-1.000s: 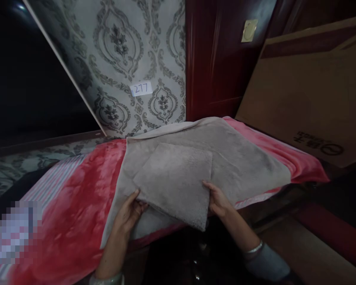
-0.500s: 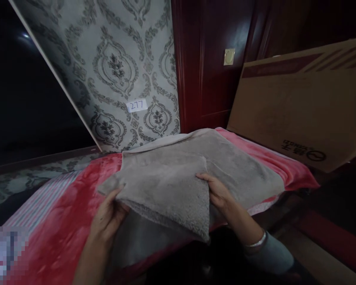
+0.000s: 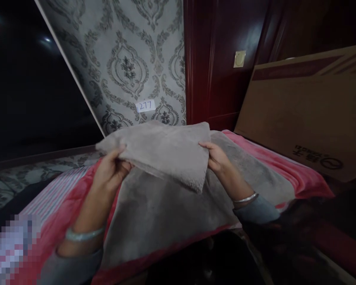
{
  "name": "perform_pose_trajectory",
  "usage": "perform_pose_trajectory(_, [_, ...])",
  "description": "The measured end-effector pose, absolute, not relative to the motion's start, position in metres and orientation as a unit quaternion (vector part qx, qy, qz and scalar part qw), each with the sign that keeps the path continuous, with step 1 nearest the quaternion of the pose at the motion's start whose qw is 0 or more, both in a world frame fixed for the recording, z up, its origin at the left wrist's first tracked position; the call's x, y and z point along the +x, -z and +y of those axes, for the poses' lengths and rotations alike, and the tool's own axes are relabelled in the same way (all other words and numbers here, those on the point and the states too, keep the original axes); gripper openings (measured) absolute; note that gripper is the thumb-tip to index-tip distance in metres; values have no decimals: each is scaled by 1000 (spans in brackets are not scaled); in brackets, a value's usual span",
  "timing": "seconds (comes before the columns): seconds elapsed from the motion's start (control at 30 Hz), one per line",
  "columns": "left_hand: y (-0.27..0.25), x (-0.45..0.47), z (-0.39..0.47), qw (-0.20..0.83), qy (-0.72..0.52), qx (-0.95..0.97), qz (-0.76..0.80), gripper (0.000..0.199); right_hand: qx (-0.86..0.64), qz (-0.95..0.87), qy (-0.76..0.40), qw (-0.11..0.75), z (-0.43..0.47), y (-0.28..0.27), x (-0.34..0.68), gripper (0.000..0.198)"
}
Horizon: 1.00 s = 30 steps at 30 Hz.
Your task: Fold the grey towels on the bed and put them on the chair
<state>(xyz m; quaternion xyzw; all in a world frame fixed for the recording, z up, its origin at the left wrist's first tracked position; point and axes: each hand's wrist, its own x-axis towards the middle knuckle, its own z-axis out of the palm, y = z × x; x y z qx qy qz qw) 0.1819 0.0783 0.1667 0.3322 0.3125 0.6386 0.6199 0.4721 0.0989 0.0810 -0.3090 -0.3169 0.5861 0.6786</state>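
Note:
A folded grey fleece cloth (image 3: pixel 163 148) is stretched between my two hands, raised above the bed covers. My left hand (image 3: pixel 112 170) pinches its left edge, thumb on top and fingers curled underneath. On the other side, my right hand (image 3: pixel 216 156) grips the right edge with the thumb over the face of the cloth. The cloth's near edge hangs down in a slanted, fuzzy border. Below it a larger grey plush layer (image 3: pixel 154 217) lies spread flat. A red-pink blanket (image 3: pixel 269 158) shows beneath that layer at the left, right and front.
A striped cloth (image 3: pixel 55 192) lies at the left. A large dark screen (image 3: pixel 41 91) leans along the left wall. Behind are patterned wallpaper, a paper label (image 3: pixel 145 105) reading 277 and a dark red door panel (image 3: pixel 222 87). A big cardboard box (image 3: pixel 302 107) stands at the right.
Both hands have lifted the grey fleece cloth upward and away from me, uncovering more of the grey layer below. The head view has shifted slightly left.

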Motion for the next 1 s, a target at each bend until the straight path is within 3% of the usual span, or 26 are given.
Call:
perform_pose_trajectory(0.07, [-117,175,68,622,-624,308,358,36,-360,-307,-595,650,90,-42,477,17])
perform_pose_trajectory(0.2, [-7,157,52,691,-472,221,500,21,-457,-267,-619,580,67,37,478,22])
perform_pose_trajectory(0.3, [31,149,46,706,-459,217,494,18,-454,-254,-620,588,57,64,477,28])
perform_pose_trajectory(0.5, [29,151,42,678,-501,243,480,16,-452,-301,-607,580,50,69,475,26])
perform_pose_trajectory(0.8, [29,142,26,693,-483,255,471,22,-504,-395,-553,533,41,70,486,56])
perform_pose_trajectory(0.9, [31,118,19,680,-481,257,491,20,-613,-441,-431,494,33,67,495,65])
perform_pose_trajectory(1.0, [27,107,18,540,-563,306,546,31,-660,-543,-199,480,25,55,488,65])
